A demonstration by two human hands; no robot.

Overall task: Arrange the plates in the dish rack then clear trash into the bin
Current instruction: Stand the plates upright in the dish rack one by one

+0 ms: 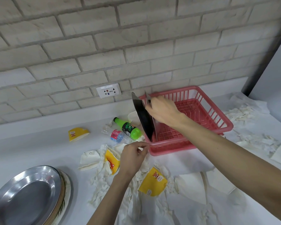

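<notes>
A pink plastic dish rack (206, 109) stands on the white counter at centre right. Two steel plates stand on edge at its left end. My right hand (162, 109) grips the top of the inner steel plate (154, 127), just behind the outer dark-looking plate (143, 117). My left hand (133, 156) hovers near the rack's front left corner, fingers curled with nothing visibly in them. A stack of plates (28, 197), steel one on top, sits at the bottom left. Crumpled tissue (102, 181) and yellow paper cups (152, 182) litter the counter.
A green soda bottle (128, 128) and a clear crushed bottle (115, 135) lie left of the rack, with a white cup (133, 116) behind them. Another yellow cup (77, 133) lies farther left. More tissue (243, 114) lies right of the rack. A wall socket (108, 92) sits behind.
</notes>
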